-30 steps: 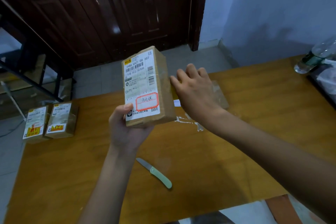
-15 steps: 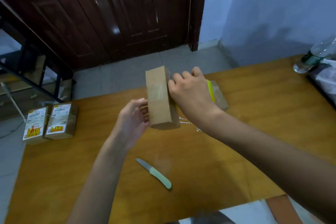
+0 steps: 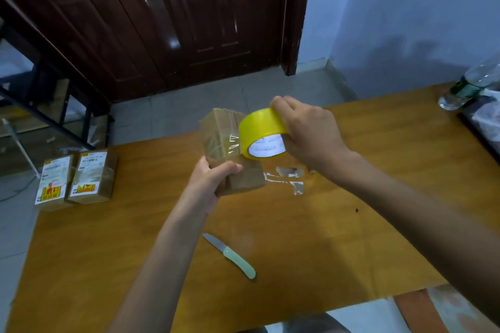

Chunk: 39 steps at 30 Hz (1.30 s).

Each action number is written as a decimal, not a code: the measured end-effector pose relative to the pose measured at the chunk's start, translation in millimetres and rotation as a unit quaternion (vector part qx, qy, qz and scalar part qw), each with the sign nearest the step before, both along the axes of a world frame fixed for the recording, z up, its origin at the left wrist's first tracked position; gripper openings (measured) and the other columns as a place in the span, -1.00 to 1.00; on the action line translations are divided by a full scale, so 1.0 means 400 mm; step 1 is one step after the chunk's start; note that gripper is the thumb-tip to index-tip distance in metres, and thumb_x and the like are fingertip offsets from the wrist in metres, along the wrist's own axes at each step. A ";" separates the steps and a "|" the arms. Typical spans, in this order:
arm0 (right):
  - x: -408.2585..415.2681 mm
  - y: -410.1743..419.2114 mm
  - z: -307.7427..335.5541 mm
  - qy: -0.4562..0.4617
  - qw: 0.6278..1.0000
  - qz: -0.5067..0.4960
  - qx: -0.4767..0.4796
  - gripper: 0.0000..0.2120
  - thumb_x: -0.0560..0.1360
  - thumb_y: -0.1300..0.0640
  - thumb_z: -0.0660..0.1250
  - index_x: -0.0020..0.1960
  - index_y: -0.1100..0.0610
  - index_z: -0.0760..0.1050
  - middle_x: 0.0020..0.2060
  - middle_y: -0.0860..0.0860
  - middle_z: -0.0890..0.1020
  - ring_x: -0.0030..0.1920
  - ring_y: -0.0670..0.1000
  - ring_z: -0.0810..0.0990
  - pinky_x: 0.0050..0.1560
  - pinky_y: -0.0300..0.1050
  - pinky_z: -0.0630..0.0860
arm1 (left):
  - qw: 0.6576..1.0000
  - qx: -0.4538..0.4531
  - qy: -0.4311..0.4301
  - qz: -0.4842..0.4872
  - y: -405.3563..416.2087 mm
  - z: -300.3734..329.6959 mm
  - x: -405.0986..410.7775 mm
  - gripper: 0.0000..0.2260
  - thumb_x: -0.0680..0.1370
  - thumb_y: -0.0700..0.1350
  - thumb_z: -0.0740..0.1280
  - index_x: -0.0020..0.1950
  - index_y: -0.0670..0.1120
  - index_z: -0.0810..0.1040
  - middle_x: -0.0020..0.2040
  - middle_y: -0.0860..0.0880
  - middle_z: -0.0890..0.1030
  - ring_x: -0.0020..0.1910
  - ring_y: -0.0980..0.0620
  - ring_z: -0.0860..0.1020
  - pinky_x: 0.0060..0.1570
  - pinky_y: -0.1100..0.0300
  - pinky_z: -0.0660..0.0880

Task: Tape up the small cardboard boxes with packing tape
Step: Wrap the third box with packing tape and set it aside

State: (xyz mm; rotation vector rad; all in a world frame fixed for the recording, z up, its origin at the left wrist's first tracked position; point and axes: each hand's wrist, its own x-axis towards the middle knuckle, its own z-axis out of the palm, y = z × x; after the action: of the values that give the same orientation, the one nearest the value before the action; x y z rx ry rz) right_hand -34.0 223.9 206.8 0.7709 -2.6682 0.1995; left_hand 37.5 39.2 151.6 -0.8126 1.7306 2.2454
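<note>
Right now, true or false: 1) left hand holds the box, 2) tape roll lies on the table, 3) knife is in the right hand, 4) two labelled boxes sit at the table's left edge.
1) True: the left hand grips the box, held above the table.
2) False: the right hand holds the yellow tape roll against the box.
3) False: the knife lies on the table.
4) True: two labelled boxes sit there.
</note>
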 end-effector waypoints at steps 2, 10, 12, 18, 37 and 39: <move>-0.007 0.001 0.008 0.063 0.997 0.001 0.033 -0.69 0.28 0.37 0.26 -0.02 0.12 0.49 -0.21 0.04 0.54 -0.32 0.14 0.49 -0.48 -0.18 0.14 | 1.000 -0.020 -0.013 0.006 -0.009 -0.004 0.012 -0.25 -0.03 -0.03 0.50 0.13 -0.17 0.45 -0.06 -0.12 0.59 -0.19 -0.01 0.62 -0.28 0.13 0.57; -0.028 0.022 -0.057 0.155 0.981 -0.012 0.115 -0.74 0.30 0.46 0.23 -0.17 0.12 0.41 -0.39 0.00 0.37 -0.30 0.06 0.37 -0.44 -0.15 0.05 | 1.000 0.017 0.014 -0.009 -0.081 -0.008 0.032 -0.19 0.06 -0.02 0.51 0.24 -0.32 0.42 0.02 -0.20 0.57 -0.06 -0.09 0.59 -0.33 0.19 0.58; -0.031 0.022 -0.075 0.148 0.980 -0.019 0.128 -0.71 0.28 0.48 0.21 -0.19 0.11 0.38 -0.40 0.00 0.33 -0.30 0.07 0.36 -0.44 -0.15 0.04 | 0.998 0.050 0.020 -0.018 -0.080 -0.009 0.037 -0.16 0.07 -0.04 0.49 0.28 -0.36 0.40 0.06 -0.23 0.55 0.02 -0.16 0.55 -0.31 0.19 0.57; -0.028 0.012 -0.100 0.146 0.978 -0.023 0.145 -0.73 0.31 0.49 0.12 -0.21 0.14 0.40 -0.39 0.02 0.27 -0.23 0.12 0.42 -0.41 -0.14 0.11 | 0.993 0.088 0.048 -0.057 -0.099 0.000 0.046 -0.20 0.08 -0.08 0.48 0.28 -0.33 0.41 0.07 -0.24 0.57 0.06 -0.17 0.55 -0.23 0.19 0.61; 0.002 -0.026 -0.382 -0.010 0.987 0.007 0.157 -0.66 0.19 0.44 0.24 -0.08 0.18 0.46 -0.28 0.10 0.49 -0.27 0.16 0.47 -0.40 -0.07 0.28 | 0.977 0.203 -0.006 -0.070 -0.177 -0.270 0.068 -0.43 0.18 -0.13 0.54 0.17 -0.21 0.57 0.07 -0.19 0.62 0.01 -0.11 0.63 -0.09 0.14 0.60; -0.004 -0.019 -0.410 -0.040 0.985 -0.003 0.170 -0.68 0.13 0.45 0.29 -0.18 0.18 0.45 -0.32 0.10 0.48 -0.29 0.15 0.45 -0.43 -0.09 0.27 | 0.982 0.168 -0.031 -0.077 -0.196 -0.310 0.055 -0.28 0.09 -0.04 0.64 0.19 -0.23 0.56 0.08 -0.20 0.61 0.02 -0.12 0.61 -0.08 0.13 0.59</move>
State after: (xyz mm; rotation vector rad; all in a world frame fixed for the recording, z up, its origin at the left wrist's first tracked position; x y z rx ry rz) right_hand -35.4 216.4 42.6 0.8685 -2.8176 -0.2384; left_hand 59.4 -39.2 27.7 -0.6431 1.2871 2.2898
